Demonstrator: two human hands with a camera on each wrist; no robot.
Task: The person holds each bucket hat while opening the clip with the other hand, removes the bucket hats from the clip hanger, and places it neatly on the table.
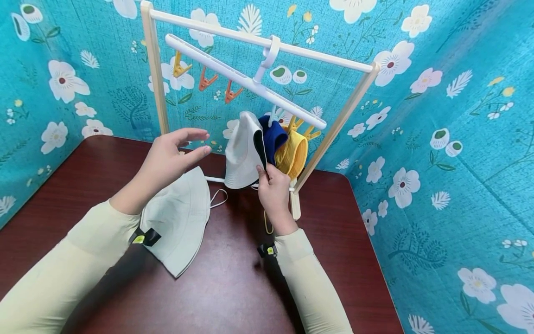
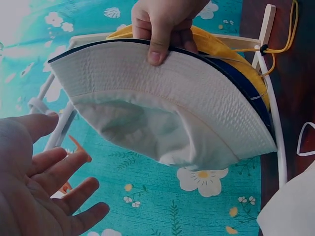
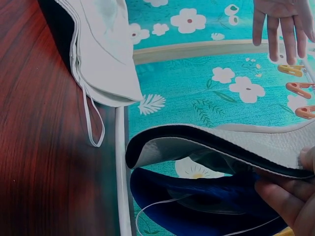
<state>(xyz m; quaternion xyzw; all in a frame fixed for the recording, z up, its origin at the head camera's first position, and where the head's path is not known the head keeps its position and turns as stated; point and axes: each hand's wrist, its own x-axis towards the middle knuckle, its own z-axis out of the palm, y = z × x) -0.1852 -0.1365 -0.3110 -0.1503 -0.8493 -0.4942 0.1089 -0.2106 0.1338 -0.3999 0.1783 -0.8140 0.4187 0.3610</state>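
My right hand (image 1: 275, 190) pinches the brim of a white bucket hat (image 1: 242, 157) with a dark lining, thumb on the outer face in the left wrist view. Right behind that hat hang a navy blue hat (image 1: 271, 134) and a yellow hat (image 1: 294, 150), clipped under the white hanger (image 1: 238, 76). Fingers spread, my left hand (image 1: 171, 153) holds nothing and is raised left of the held hat. Below it, a second white bucket hat (image 1: 179, 218) lies on the table with its cord loop sticking out.
A wooden rack (image 1: 154, 69) carries the hanger on its top rail. Yellow and orange clips, such as the orange clip (image 1: 206, 80), hang along the hanger's left half. Flowered blue cloth (image 1: 438, 185) stands behind and beside the dark red table (image 1: 225, 297).
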